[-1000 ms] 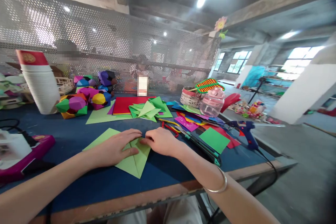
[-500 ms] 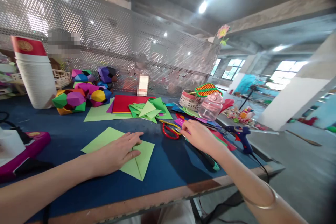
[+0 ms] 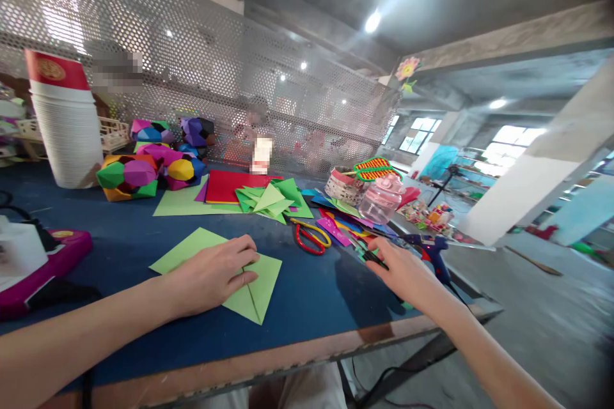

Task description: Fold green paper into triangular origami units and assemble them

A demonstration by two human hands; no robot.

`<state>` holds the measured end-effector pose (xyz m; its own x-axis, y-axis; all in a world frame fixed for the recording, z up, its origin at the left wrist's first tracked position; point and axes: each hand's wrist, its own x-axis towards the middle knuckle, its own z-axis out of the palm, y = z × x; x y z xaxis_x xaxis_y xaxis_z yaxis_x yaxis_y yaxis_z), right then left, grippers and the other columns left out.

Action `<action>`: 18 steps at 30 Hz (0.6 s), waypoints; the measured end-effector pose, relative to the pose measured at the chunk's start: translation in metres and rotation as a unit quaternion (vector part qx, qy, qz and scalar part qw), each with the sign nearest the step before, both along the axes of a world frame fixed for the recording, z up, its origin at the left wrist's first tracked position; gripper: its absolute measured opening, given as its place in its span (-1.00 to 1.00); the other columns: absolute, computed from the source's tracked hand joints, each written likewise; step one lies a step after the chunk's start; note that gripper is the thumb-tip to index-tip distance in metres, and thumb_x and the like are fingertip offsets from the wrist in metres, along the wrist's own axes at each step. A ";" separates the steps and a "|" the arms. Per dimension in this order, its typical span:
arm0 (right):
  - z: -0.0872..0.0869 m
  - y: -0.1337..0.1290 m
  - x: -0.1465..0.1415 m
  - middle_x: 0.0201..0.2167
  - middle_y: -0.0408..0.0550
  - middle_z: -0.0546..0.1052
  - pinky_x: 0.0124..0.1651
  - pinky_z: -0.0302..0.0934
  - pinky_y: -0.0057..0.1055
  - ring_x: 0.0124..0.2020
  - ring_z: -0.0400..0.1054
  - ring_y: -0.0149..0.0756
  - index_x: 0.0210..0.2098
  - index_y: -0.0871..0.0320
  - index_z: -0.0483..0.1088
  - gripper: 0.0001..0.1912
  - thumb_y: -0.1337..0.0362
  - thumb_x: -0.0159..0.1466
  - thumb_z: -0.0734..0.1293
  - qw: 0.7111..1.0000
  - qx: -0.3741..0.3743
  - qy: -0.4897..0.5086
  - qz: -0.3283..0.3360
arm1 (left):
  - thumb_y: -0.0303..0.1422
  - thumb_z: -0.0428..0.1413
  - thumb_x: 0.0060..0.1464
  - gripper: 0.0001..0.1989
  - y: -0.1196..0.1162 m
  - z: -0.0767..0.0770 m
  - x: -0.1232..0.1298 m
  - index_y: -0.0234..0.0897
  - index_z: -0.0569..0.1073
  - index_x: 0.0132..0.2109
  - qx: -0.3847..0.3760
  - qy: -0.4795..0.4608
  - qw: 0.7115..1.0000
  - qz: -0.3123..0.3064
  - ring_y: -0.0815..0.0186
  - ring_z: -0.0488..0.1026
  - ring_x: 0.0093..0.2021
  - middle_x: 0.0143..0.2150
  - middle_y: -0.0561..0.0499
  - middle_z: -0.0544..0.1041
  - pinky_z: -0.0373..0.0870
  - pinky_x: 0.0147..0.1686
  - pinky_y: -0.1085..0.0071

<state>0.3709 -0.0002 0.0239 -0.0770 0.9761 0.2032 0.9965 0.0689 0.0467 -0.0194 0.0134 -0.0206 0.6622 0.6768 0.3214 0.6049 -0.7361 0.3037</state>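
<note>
A light green paper square (image 3: 266, 278) with crease lines lies on the blue table. My left hand (image 3: 215, 271) rests on it, fingers slightly bent and thumb apart, holding the sheet down. To the right, my right hand (image 3: 403, 271) has its fingers closed around a black and teal utility knife (image 3: 375, 259), still low at the tabletop. The palm hides much of its handle. Scissors with red and yellow handles (image 3: 311, 239) lie between the hands, touched by neither.
Folded green paper pieces (image 3: 268, 199) and red sheets (image 3: 230, 186) lie behind. Paper polyhedra (image 3: 127, 176) and stacked cups (image 3: 67, 134) stand left, near a purple power strip (image 3: 71, 252). A pink bottle (image 3: 381, 201) and a blue glue gun (image 3: 434, 252) are right.
My right hand has moved right and toward me, from beside the scissors onto the utility knife, closing on it. My left hand stays on the paper, its fingers more bent.
</note>
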 end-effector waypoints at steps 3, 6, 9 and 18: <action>0.000 0.005 -0.005 -0.18 0.15 0.55 -0.16 0.23 -0.23 -0.14 0.49 0.02 -0.14 0.15 0.37 -0.83 0.32 0.26 0.32 1.000 0.004 -0.013 0.004 | -0.28 -0.02 0.37 -0.77 0.001 -0.002 0.000 -0.23 0.47 0.02 0.001 0.006 1.000 0.004 0.15 0.49 0.00 0.03 -0.08 0.45 0.40 0.00 0.30; 0.002 0.013 -0.032 -0.01 0.21 0.47 -0.01 0.22 -0.20 0.01 0.41 0.00 -0.12 0.18 0.38 -0.87 0.32 0.35 0.26 0.999 0.024 -0.010 0.040 | -0.29 -0.02 0.38 -0.75 0.001 -0.002 0.000 -0.24 0.47 0.05 -0.003 0.022 1.000 0.010 0.10 0.48 0.04 0.04 -0.10 0.45 0.40 0.03 0.26; 0.003 0.028 -0.069 -0.05 0.06 0.49 0.04 0.23 -0.31 -0.01 0.41 -0.19 -0.09 0.15 0.38 -0.86 0.29 0.42 0.22 0.995 0.011 0.010 0.097 | -0.28 -0.02 0.38 -0.73 -0.001 0.000 0.000 -0.25 0.47 0.08 -0.009 0.028 0.999 0.016 0.08 0.47 0.07 0.06 -0.12 0.45 0.40 0.05 0.24; -0.005 0.082 -0.107 -0.04 0.00 0.50 -0.08 0.39 -0.16 -0.13 0.45 -0.22 0.08 0.19 0.38 -0.65 0.15 0.38 0.35 0.987 -0.073 0.067 0.129 | -0.24 0.09 0.32 -0.71 0.000 0.003 -0.002 -0.26 0.54 0.07 -0.045 -0.011 0.999 0.013 0.06 0.50 0.09 0.13 -0.12 0.49 0.39 0.07 0.28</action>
<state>0.2634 0.0814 0.0188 -0.3091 0.9471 0.0867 0.9415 0.3175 -0.1127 -0.0214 0.0137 -0.0181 0.6375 0.7207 0.2722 0.6159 -0.6891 0.3819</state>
